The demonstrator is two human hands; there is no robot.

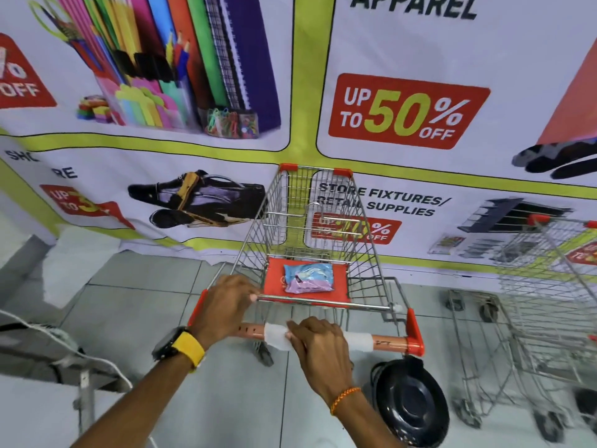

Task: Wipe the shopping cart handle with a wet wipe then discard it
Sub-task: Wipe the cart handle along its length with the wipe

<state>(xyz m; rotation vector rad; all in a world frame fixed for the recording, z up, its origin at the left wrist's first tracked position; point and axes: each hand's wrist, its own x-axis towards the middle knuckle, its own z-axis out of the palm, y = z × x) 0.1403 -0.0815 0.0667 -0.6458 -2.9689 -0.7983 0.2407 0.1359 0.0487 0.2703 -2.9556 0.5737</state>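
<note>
right hand [318,342] clenched on wet wipe [277,338] wrapped round handle [387,342] | handle axis runs sideways; unwiped stretch lies rightward of grip | left hand [226,305] steadies cart [323,221]; grip unclear

Left hand [226,305] at ten o'clock, fingers curled in a closed grip; right hand [319,347] at centre, palm down, fingers clamped shut.

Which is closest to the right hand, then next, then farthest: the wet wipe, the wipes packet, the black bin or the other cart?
1. Wet wipe: under the right hand, on the handle.
2. Wipes packet and black bin: too close to call.
3. Other cart: far right.
</note>
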